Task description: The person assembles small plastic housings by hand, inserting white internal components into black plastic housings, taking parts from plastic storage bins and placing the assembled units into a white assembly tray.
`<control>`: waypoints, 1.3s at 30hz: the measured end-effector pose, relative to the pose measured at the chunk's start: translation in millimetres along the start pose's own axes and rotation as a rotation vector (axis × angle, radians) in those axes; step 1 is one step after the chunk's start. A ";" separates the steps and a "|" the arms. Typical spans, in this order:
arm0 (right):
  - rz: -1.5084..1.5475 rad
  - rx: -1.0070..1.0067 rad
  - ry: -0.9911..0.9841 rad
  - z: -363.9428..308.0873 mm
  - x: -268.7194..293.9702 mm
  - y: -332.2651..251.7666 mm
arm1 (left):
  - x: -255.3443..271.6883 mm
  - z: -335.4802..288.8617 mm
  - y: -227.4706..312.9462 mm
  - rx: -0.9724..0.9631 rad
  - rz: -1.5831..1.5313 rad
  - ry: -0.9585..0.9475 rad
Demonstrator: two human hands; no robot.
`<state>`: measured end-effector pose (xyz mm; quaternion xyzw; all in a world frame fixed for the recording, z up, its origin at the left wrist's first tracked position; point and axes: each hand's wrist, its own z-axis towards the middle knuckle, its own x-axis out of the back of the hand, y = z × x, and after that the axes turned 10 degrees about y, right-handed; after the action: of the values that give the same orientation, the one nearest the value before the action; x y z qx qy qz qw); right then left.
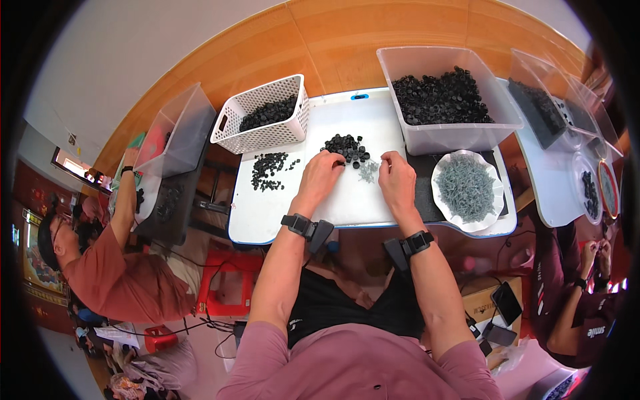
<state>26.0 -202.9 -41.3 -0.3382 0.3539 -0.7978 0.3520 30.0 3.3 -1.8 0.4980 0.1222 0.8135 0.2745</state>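
Observation:
On the white table in front of me is a pile of small round black caps. My left hand is at the pile's near left edge, its fingers closed around a black cap at the fingertips. Beside the pile lies a small heap of thin grey-green plastic pieces. Just right of that heap is my right hand, thumb and fingers pinched together; whatever is between them is too small to make out. Farther left, finished-looking small black parts lie spread on the table.
A white perforated basket and a clear bin, both holding black parts, stand at the back of the table. A scalloped white bowl of grey-green pieces sits at right. Co-workers sit at tables on both sides; a red stool stands left.

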 end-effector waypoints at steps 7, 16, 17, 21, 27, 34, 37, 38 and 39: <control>-0.013 0.044 0.024 -1.1 -1.6 1.6 | 8.9 2.8 4.1 0.088 0.077 -0.193; 0.004 0.061 0.023 1.3 1.8 2.4 | -0.2 -18.2 8.9 0.087 -0.126 -0.065; 0.021 0.052 -0.004 0.1 1.8 -0.6 | -2.4 -23.1 8.2 0.101 -0.199 -0.005; 0.057 0.047 -0.038 1.1 3.6 -6.9 | -13.4 -41.2 11.9 0.281 -0.467 0.105; 0.213 -0.076 -0.114 -13.4 3.0 -25.2 | -14.6 -47.7 10.1 0.293 -0.642 0.116; 0.569 -0.318 -0.299 -27.6 -5.9 -28.8 | -14.8 -49.3 7.9 0.322 -0.653 0.111; 0.541 -0.309 -0.313 -25.9 -6.9 -26.5 | -14.8 -48.8 7.4 0.278 -0.637 0.115; 0.541 -0.304 -0.316 -26.2 -6.8 -26.3 | -14.9 -48.6 7.2 0.252 -0.632 0.108; 0.543 -0.299 -0.318 -26.7 -6.8 -26.0 | -14.9 -48.4 7.0 0.225 -0.626 0.101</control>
<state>0.1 -175.7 -36.3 -0.3998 0.4846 -0.5517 0.5486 -9.5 -7.3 -32.5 0.4226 0.3717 0.6948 0.4477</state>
